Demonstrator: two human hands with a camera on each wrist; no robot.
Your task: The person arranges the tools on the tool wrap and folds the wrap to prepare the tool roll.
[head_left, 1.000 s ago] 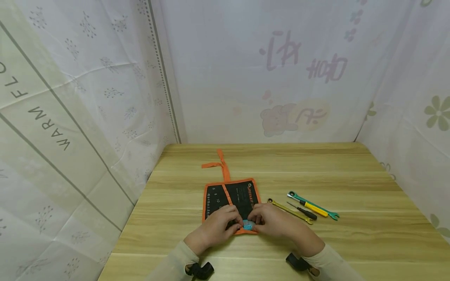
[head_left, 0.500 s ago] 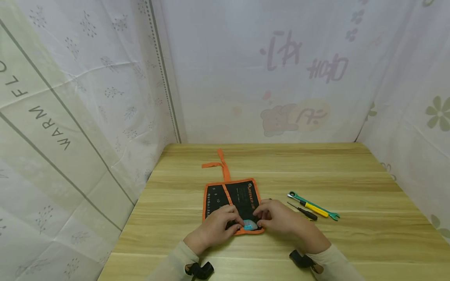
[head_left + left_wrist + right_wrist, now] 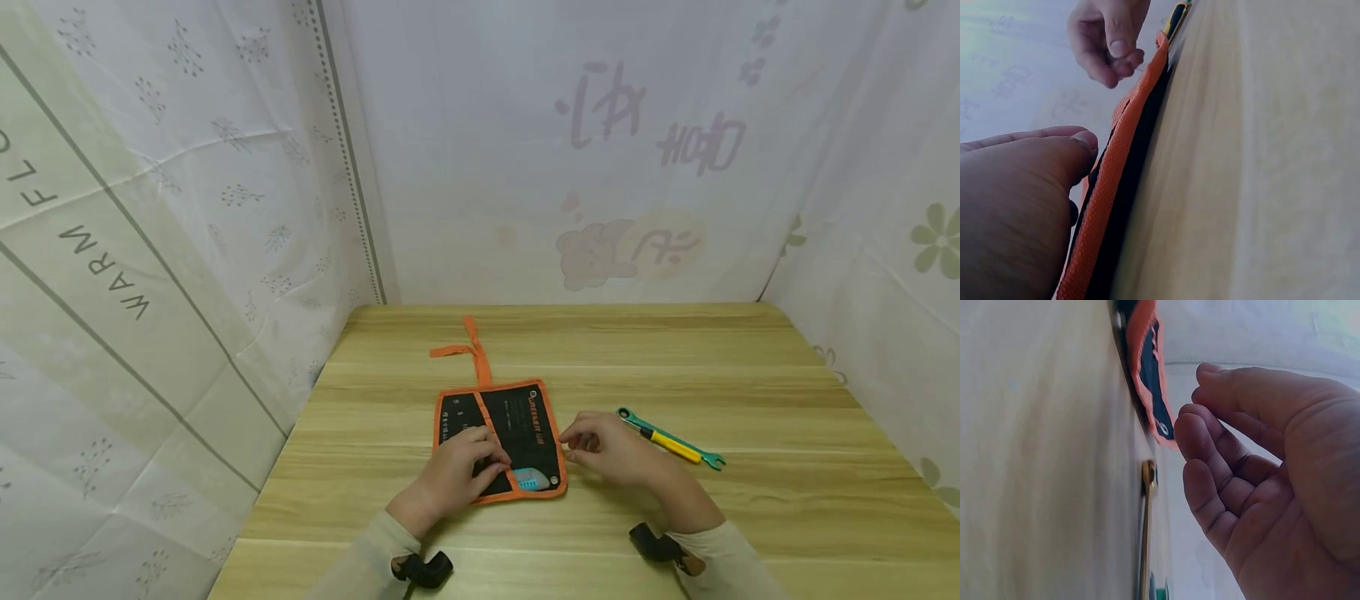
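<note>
A black tool pouch (image 3: 525, 429) with orange trim lies spread on the table. In its lower right part a light-blue and grey piece with a rounded end (image 3: 532, 479) shows, its left end under the orange pocket band (image 3: 512, 477). My left hand (image 3: 461, 467) is over the pouch's left half, fingers loosely bent, thumb and fingertips close to that band. Just off the pouch's right edge is my right hand (image 3: 611, 450), its fingers loosely curled around nothing. The right wrist view shows this hand (image 3: 1260, 475) with bare fingertips, near a gold-coloured wrench (image 3: 1145, 531).
To the right lie a green ratchet wrench (image 3: 712, 459) and a yellow-handled tool (image 3: 675, 447). Orange tie straps (image 3: 480, 362) stretch from the pouch's far edge. Patterned cloth (image 3: 480, 167) hangs behind the wooden table (image 3: 675, 350) and along both sides.
My right hand has left the blue-grey piece and moved right, now covering the gold wrench and the black screwdriver in the head view. My left hand has shifted slightly left and away from the piece.
</note>
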